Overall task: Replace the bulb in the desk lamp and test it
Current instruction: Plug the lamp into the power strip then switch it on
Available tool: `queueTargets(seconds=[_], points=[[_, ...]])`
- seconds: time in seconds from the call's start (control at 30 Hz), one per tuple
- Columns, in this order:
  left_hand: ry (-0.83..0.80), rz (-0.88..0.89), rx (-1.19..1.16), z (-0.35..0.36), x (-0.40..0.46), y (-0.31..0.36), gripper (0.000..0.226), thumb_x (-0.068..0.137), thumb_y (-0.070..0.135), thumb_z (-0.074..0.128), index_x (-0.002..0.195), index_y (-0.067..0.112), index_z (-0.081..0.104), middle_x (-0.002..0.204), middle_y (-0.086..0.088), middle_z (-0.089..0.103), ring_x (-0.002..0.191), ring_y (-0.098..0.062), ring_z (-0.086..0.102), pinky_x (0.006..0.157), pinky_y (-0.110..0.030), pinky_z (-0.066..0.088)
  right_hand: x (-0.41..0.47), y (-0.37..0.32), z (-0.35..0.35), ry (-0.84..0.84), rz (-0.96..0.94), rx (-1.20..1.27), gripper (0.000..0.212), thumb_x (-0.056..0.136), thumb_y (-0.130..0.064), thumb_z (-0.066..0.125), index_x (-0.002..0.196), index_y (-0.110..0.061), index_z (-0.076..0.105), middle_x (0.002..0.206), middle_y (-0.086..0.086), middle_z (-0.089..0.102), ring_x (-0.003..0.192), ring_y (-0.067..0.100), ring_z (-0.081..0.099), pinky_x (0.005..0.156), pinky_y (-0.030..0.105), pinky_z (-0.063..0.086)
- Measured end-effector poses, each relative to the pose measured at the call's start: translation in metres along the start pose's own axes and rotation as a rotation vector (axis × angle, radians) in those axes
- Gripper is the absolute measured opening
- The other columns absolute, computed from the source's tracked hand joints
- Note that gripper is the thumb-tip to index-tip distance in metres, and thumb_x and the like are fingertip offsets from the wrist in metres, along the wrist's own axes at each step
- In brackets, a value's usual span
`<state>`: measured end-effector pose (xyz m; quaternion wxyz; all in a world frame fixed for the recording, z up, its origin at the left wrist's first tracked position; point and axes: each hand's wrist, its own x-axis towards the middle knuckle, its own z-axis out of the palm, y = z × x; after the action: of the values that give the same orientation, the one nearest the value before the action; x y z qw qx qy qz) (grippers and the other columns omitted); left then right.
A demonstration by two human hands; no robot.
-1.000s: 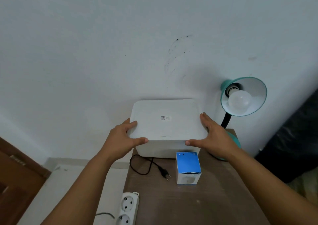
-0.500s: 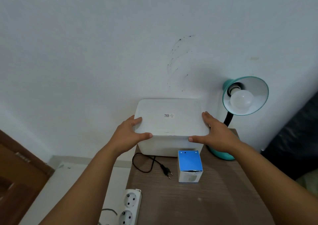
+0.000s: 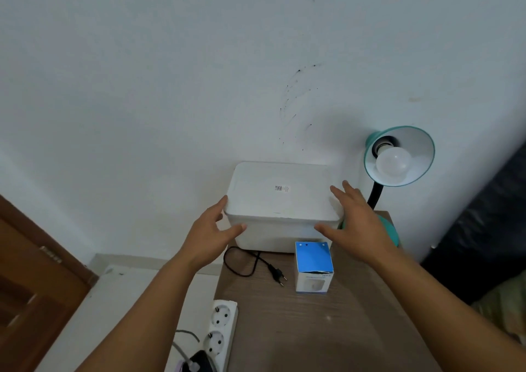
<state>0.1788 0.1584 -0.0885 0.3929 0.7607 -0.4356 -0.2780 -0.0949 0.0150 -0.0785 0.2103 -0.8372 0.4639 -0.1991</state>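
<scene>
Bulb (image 3: 393, 164) sits screwed into the socket of the teal lamp (image 3: 400, 155), whose shade tips toward me at the back right of the table (image 3: 327, 332), well apart from both hands. I judge the job barely begun: nothing is unscrewed, the blue carton (image 3: 314, 266) stands shut just in front of the white bin (image 3: 281, 203), and the lamp's plug (image 3: 277, 274) lies loose on the wood, not in the strip (image 3: 219, 329) at the table's left edge.

My left hand (image 3: 212, 233) is spread at the bin's left front corner, thumb against its front wall, the other fingers beside the rim. My right hand (image 3: 357, 218) hovers at the right front corner, fingers straight and splayed, holding nothing; whether they touch the lid I cannot tell.

So the step in hand reads as dealing with the bin, not the lamp. Next, I think, the right hand has to travel up and right to the shade, past the black neck (image 3: 375, 198), and close around the bulb's globe for a twist out, with the left hand steadying the shade. The plug being out makes that safe.
</scene>
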Motion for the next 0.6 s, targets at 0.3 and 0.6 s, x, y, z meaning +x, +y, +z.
queueTargets(seconds=[0.3, 0.6], points=[[-0.053, -0.166, 0.005, -0.016, -0.079, -0.062, 0.058, 0.089, 0.036, 0.07, 0.142, 0.029, 0.049, 0.122, 0.014, 0.063, 0.104, 0.003, 0.06, 0.079, -0.015, 0.045, -0.067, -0.049, 0.051, -0.016, -0.172, 0.168, 0.047, 0.087, -0.031, 0.067, 0.132, -0.025, 0.056, 0.138, -0.011, 0.048, 0.126, 0.006, 0.045, 0.105, 0.027, 0.04], [-0.23, -0.318, -0.022, -0.016, -0.102, -0.094, 0.054, 0.087, 0.039, 0.072, 0.137, 0.03, 0.054, 0.116, 0.016, 0.064, 0.107, -0.004, 0.06, 0.082, -0.023, 0.045, -0.067, -0.076, 0.136, -0.241, -0.016, 0.14, 0.052, 0.084, -0.023, 0.06, 0.135, -0.02, 0.051, 0.132, 0.002, 0.052, 0.116, 0.015, 0.05, 0.1, 0.03, 0.042]])
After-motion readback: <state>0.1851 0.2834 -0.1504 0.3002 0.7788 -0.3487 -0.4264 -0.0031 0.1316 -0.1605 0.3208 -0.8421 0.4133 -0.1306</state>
